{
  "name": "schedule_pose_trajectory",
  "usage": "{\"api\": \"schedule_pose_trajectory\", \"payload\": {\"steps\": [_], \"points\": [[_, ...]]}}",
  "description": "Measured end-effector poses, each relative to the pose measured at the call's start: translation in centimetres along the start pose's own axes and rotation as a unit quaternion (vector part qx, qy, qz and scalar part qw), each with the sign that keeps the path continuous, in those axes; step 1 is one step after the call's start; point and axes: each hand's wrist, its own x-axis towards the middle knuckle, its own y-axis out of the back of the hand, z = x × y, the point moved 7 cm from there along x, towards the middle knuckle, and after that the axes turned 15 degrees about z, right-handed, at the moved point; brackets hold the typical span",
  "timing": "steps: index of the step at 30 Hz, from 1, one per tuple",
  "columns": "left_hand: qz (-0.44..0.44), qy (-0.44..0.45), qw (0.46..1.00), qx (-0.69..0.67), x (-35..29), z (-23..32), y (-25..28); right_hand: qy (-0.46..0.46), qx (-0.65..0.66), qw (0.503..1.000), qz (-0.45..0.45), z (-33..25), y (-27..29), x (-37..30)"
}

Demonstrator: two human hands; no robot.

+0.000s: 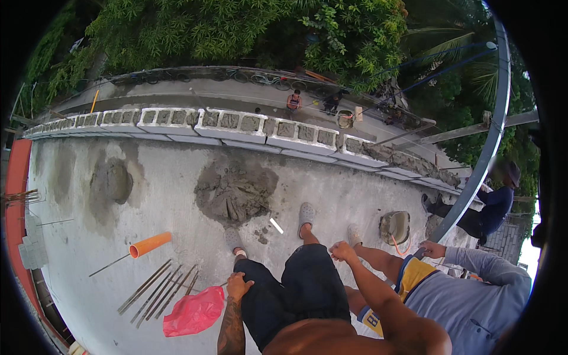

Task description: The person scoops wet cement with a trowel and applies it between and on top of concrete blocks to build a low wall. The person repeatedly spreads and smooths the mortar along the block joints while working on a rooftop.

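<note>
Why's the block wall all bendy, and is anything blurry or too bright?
Head view: the long grey hollow-block wall bows, probably because the fisheye lens bends straight edges; head view: a blurry smudge sits beside the dark cap at far right, while the person's bare left hand looks fairly clear; head view: a patch by the right rim glares white.

Counting: one left hand (238,287) and one right hand (341,252) are showing. One pipe (151,244), one bag (195,312), one bucket (387,229), one strip (276,225) are also showing; two mortar heaps (236,188) and three pale clogs (306,213) are appearing. Rods (143,287) are overlapping; exact count not resolving.
</note>
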Motion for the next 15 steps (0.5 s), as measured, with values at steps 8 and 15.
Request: {"api": "schedule_pose_trajectory", "payload": {"steps": [8, 15], "points": [[-0.024, -0.03, 0.996, -0.077, 0.9, 9.2, -10.3, 0.099, 0.103, 0.988, 0.057, -2.0, -6.6, 15.3], [-0.072, -0.067, 0.991, -0.086, 11.0, 9.1, -22.0, 0.081, -0.085, 0.993, -0.027, 2.4, -23.7, 28.2]]}}
